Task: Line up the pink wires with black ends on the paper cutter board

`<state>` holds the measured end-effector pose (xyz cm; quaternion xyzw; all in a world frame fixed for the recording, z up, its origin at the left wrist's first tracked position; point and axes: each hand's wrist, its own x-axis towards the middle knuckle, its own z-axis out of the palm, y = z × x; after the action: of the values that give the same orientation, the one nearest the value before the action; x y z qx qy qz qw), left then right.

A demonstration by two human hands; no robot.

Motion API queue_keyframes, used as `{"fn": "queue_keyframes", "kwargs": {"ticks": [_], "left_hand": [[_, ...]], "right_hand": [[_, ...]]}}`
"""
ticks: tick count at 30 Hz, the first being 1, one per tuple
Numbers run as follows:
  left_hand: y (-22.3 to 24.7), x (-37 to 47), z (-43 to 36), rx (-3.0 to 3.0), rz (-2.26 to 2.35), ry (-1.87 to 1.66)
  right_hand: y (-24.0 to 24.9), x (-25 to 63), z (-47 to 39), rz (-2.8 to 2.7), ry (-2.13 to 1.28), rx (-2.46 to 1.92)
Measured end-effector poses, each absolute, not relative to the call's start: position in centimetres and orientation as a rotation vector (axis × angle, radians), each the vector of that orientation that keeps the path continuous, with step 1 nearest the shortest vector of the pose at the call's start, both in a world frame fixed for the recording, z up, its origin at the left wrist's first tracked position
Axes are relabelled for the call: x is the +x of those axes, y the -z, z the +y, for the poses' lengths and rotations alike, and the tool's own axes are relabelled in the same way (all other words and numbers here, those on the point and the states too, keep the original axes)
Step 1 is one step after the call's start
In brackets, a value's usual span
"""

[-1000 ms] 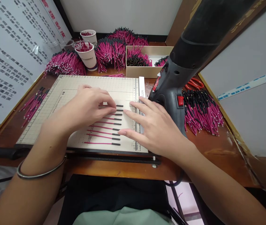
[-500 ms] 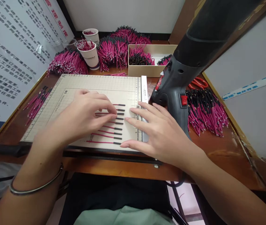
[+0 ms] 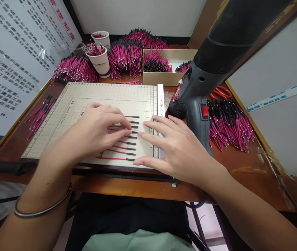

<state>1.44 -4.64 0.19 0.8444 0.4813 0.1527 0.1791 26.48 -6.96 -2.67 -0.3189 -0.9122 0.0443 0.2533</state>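
Observation:
Several short pink wires [image 3: 119, 152] with black sleeved ends lie in a row on the gridded paper-cutter board [image 3: 106, 91], black ends toward the right. My left hand [image 3: 106, 125] is over the row, thumb and forefinger pinched on one wire near its black sleeve [image 3: 134, 132]. The fingers hide the pink parts of several wires. My right hand [image 3: 171, 146] rests with fingers spread at the board's right side, across the metal ruler strip [image 3: 160, 99]. It holds nothing, and its fingertips are just right of the black ends.
A black heat gun [image 3: 198, 90] with a red switch stands close to my right hand. Behind the board are wire piles [image 3: 127, 55], a paper cup [image 3: 99, 64] of wires and a box [image 3: 169, 78]. More wires [image 3: 232, 125] and red-handled pliers [image 3: 221, 91] lie right.
My left hand has shifted very slightly to the right along the wires, still pinching. My right hand and the row of wires look almost the same.

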Motion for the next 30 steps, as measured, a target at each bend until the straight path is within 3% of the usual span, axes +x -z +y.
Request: {"fn": "queue_keyframes", "kwargs": {"ticks": [18, 30], "left_hand": [[-0.09, 1.83, -4.54, 2.331, 1.376, -0.376], [-0.12, 1.81, -4.74, 2.352, 1.4, -0.396]], "right_hand": [[2.69, 26.46, -6.92, -2.488, -0.142, -0.878], [2.18, 26.84, -6.98, -2.507, -0.364, -0.921]]}}
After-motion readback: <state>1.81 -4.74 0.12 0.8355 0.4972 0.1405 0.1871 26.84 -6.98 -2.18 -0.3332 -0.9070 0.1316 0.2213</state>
